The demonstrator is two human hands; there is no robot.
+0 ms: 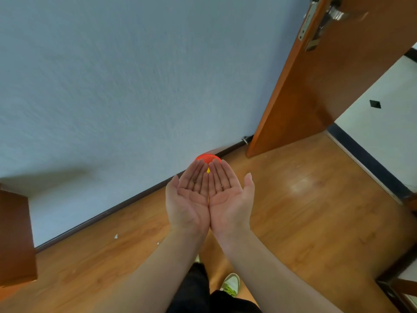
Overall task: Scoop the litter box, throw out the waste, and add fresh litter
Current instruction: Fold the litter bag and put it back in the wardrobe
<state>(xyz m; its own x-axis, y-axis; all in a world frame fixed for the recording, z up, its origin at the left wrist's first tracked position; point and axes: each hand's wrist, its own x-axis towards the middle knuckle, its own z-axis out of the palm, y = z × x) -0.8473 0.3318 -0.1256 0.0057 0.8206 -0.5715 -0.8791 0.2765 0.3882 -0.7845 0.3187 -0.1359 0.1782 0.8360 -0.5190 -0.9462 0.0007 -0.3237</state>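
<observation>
**Hands bare, orange scoop down by the wall**

Palms up, both of them: left hand [187, 199] and right hand [230, 199] held side by side, little-finger edges touching, fingers straight and together, holding nothing. A few dark specks on the fingers, too small to identify.

Beyond the fingertips, low on the wooden floor [304, 211] where it meets the pale wall [124, 86]: a round orange piece of perforated plastic [207, 158], probably the litter scoop, with a bit of yellow just under it. Mostly hidden behind the fingertips, so handle and full shape not visible. Well apart from both hands (lower and farther off, not touching either).

Likely light and stiff, thin moulded plastic with some flex, a little slick when dusty. Best taken by the handle, once found, rather than by the holed rim. No fragility worth fretting over.

Litter box, waste bin and fresh litter: none in view. Brown door [327, 82] standing open to the right.
</observation>
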